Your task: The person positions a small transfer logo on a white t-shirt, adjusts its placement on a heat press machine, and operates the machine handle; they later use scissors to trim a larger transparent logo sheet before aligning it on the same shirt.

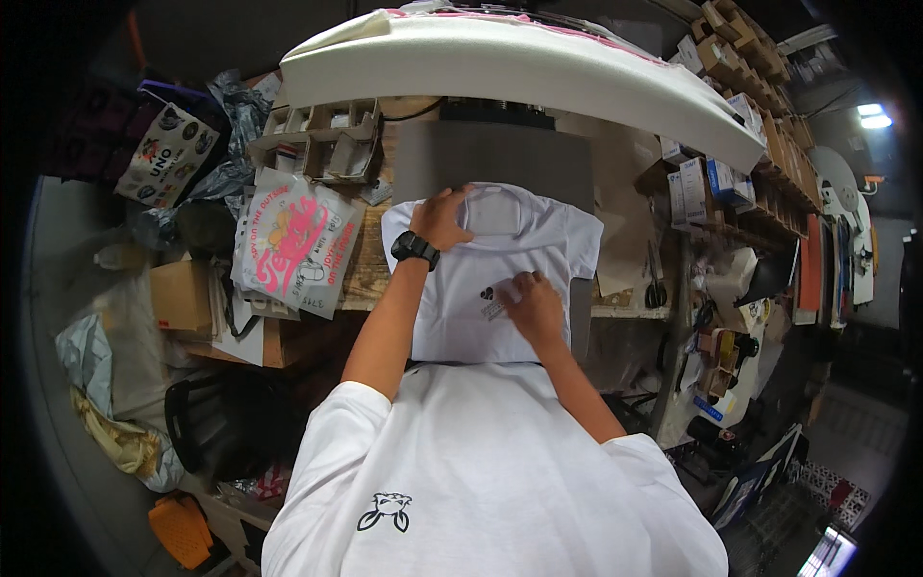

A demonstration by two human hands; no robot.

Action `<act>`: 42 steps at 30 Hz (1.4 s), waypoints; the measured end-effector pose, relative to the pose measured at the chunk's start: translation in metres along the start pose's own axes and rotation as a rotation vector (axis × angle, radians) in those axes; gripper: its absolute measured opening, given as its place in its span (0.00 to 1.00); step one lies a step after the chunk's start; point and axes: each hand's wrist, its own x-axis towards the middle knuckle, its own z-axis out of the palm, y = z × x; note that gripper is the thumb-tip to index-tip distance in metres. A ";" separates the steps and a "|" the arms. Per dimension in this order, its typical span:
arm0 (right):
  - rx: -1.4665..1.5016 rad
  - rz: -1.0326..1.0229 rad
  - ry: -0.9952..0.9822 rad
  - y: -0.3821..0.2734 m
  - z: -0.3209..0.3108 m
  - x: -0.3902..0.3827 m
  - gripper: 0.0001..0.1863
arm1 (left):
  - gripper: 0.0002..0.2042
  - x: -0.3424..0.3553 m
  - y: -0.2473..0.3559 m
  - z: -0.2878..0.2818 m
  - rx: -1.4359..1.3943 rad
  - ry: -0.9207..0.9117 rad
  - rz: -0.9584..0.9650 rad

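A small white T-shirt [457, 317] lies spread on a dark grey flat board [423, 154], its collar away from me. My left hand [442, 221], with a black watch on the wrist, rests on the shirt beside the collar, thumb and fingers apart. Lower on the chest is a small black heart-shaped mark [487, 293], with a greyish patch [492, 311] just below it. Over the right edge of that patch, my right hand [538, 310] has its fingers bent together and slightly blurred. Whatever lies between those fingertips is hidden.
A large white padded press top [519, 82] overhangs the board's far side. To the left are a divided cardboard box [332, 144] and a clear bag with pink lettering [293, 245]. Scissors [656, 288] lie at right, near shelves of small boxes [760, 163].
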 end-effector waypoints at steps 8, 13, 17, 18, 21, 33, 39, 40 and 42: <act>-0.050 -0.004 0.051 0.000 0.029 -0.014 0.15 | 0.45 0.002 -0.015 0.009 0.006 0.085 0.091; -0.109 0.025 0.029 -0.017 0.027 -0.032 0.13 | 0.44 0.002 -0.018 0.014 -0.006 0.101 0.091; 0.106 0.110 0.066 -0.007 0.028 -0.028 0.17 | 0.44 0.005 -0.011 0.008 -0.038 0.008 0.022; 0.179 0.122 0.096 -0.007 0.024 -0.027 0.18 | 0.44 0.004 -0.013 0.008 -0.046 0.008 0.022; 0.044 0.090 0.129 -0.014 0.025 -0.031 0.21 | 0.45 0.002 -0.014 0.006 -0.062 0.004 0.029; 0.732 0.269 -0.166 0.012 -0.008 0.011 0.12 | 0.42 0.002 -0.019 0.008 -0.124 0.068 0.064; 0.798 0.349 -0.014 0.002 -0.009 0.107 0.12 | 0.44 0.003 -0.010 0.003 -0.140 0.018 0.055; 0.784 0.331 0.025 0.002 0.002 0.120 0.11 | 0.44 0.003 -0.007 0.002 -0.138 0.019 0.054; 0.723 0.329 0.066 -0.007 0.009 0.127 0.13 | 0.44 0.001 -0.009 0.002 -0.134 0.025 0.033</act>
